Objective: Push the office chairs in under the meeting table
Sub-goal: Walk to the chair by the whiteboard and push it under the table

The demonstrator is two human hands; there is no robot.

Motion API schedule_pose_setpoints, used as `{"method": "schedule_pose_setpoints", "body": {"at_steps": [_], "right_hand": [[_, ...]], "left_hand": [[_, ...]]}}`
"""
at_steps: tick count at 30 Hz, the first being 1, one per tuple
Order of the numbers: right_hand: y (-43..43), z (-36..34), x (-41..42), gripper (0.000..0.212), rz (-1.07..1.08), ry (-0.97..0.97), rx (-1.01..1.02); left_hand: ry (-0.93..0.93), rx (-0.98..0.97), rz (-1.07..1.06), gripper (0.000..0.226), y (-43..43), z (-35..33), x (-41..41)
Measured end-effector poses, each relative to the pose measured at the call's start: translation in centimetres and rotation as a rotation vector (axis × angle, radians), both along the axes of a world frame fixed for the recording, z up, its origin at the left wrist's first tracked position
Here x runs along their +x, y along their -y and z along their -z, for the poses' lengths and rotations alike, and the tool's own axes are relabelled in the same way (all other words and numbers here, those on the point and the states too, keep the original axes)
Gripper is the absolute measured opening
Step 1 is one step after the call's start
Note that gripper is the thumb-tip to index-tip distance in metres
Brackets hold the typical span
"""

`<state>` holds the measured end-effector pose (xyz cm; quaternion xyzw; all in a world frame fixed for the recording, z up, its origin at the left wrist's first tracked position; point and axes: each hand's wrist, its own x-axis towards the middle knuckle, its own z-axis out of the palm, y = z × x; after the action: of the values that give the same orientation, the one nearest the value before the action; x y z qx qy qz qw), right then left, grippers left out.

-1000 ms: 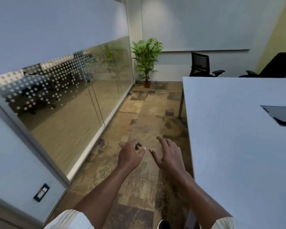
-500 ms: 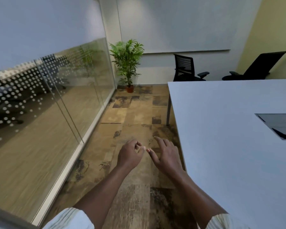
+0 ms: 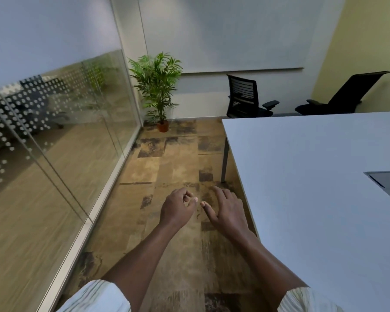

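A white meeting table [image 3: 302, 176] fills the right side. Behind its far edge stand two black office chairs away from the table: a mesh-backed chair [image 3: 243, 97] near the back wall and a reclined chair [image 3: 347, 95] by the yellow wall. Their bases are hidden by the tabletop. My left hand [image 3: 178, 209] hangs over the floor with its fingers loosely curled and holds nothing. My right hand [image 3: 227, 209] is beside it, fingers relaxed and spread, just left of the table's edge. Neither hand touches anything.
A glass partition [image 3: 61, 154] with a dotted band runs along the left. A potted palm [image 3: 158, 91] stands in the far corner. A patterned floor aisle [image 3: 171, 167] lies between glass and table. A dark cable hatch [image 3: 387, 183] sits in the tabletop.
The view has moved forward along the aisle and swung right; the chairs and plant look nearer. Both hands keep the same pose in front of me.
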<state>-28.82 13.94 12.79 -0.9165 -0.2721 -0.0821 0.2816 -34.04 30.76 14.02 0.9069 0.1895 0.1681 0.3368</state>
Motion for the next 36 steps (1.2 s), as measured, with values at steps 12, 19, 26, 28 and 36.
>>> {"method": "schedule_pose_setpoints", "body": {"at_steps": [12, 19, 26, 28, 36], "right_hand": [[-14.1, 0.3, 19.0, 0.067, 0.12, -0.015, 0.019], [-18.4, 0.8, 30.7, 0.065, 0.17, -0.047, 0.018], [-20.6, 1.5, 46.0, 0.068, 0.156, -0.076, 0.043], [-21.1, 1.1, 50.5, 0.068, 0.158, -0.068, 0.031], [-22.7, -0.3, 65.6, 0.067, 0.175, -0.043, -0.003]], "left_hand": [[-0.027, 0.017, 0.146, 0.013, -15.1, 0.2, 20.8], [-0.062, -0.004, 0.177, 0.015, -19.4, 0.9, 32.5], [-0.099, 0.001, 0.163, 0.017, -21.7, 1.4, 47.6], [-0.101, 0.012, 0.169, 0.018, -22.1, 0.7, 51.9], [-0.059, 0.002, 0.16, 0.018, -23.8, -1.6, 67.4]]}}
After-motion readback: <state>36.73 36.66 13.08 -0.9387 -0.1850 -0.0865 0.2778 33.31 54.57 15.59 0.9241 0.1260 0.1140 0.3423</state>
